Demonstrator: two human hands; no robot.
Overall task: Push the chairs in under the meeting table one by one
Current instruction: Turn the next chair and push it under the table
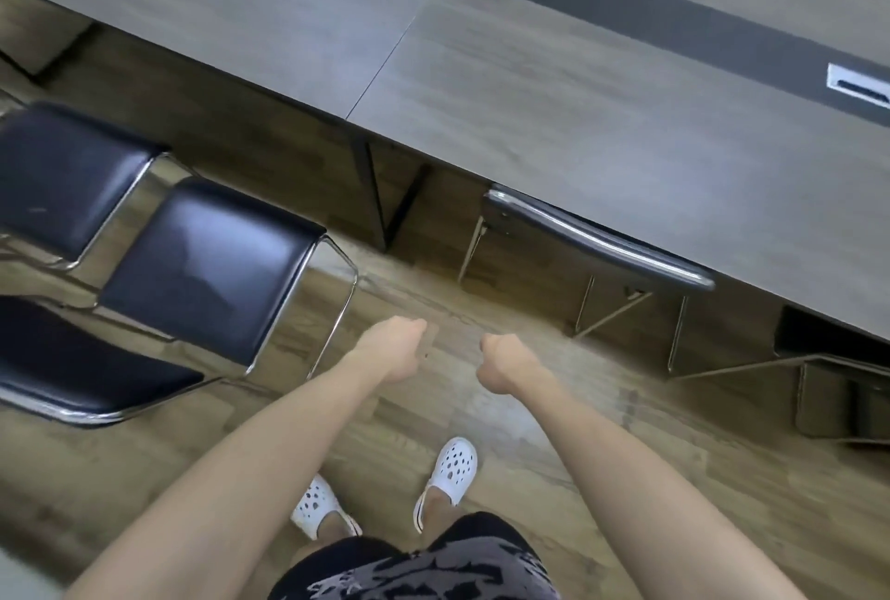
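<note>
Head view looks down on a long grey wood-grain counter that runs slantwise across the top of the picture. A dark strip runs along its middle and holds a silver-framed cable slot.

One tucked chair stands with its seat under the counter's edge. Only its dark backrest with a chrome top rail and its thin chrome legs show.

Three more chairs stand out on the wooden floor at the left, apart from the counter. The nearest chair has a glossy black padded seat in a chrome tube frame. A second chair of the same make is just beside it, and the black pad of a third chair lies lower left. At the right edge a dark shape with chrome tubing sits under the counter, possibly another chair, though blur makes it hard to tell.

Both bare arms reach forward over open floor between the nearest chair and the tucked one. The left hand and right hand each have their fingers curled in and grip nothing; neither touches a chair.

Below are white perforated clogs and patterned dark shorts.
</note>
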